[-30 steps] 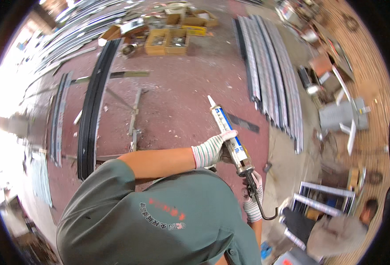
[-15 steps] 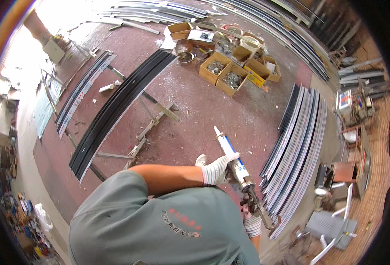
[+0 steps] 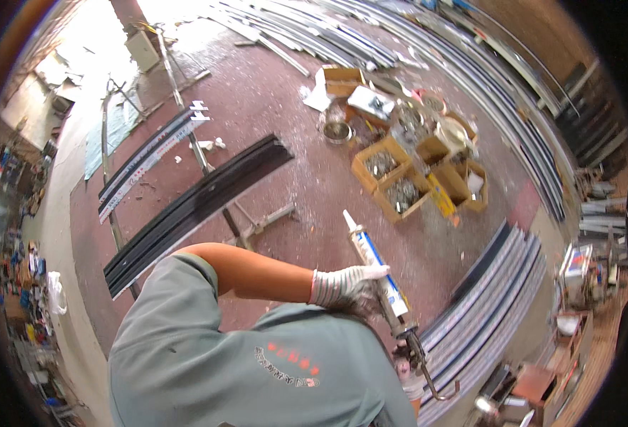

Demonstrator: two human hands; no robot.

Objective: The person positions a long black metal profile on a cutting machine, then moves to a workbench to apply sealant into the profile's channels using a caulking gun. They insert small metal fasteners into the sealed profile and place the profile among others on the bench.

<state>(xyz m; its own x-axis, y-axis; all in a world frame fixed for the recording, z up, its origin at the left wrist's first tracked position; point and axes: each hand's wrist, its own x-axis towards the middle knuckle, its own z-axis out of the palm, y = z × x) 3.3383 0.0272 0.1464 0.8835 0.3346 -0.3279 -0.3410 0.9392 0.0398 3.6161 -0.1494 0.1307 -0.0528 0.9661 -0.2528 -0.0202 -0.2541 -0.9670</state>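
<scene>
A caulking gun (image 3: pixel 415 347) loaded with a white and blue sealant tube (image 3: pixel 366 248) is held in front of my body. Its pale nozzle points up and away, to the left. My left hand (image 3: pixel 347 285), in a white striped glove, closes round the tube's middle, with the thumb lying across it. At the handle end, my right hand (image 3: pixel 404 373) grips behind the gun; the gun's metalwork and my shirt partly hide its fingers. The bent metal rod hook sticks out below the right hand.
Dark long profiles (image 3: pixel 193 203) lie across trestles at the left, with a narrower bundle (image 3: pixel 147 156) beyond. Cardboard boxes (image 3: pixel 378 165) of small metal parts stand ahead. More strips (image 3: pixel 495 292) are stacked at right, near a cluttered bench (image 3: pixel 573 334).
The view has turned, so the boxes and trestles appear lower and the boxes farther right. Both hands keep hold of the caulking gun, which sits slightly lower in view.
</scene>
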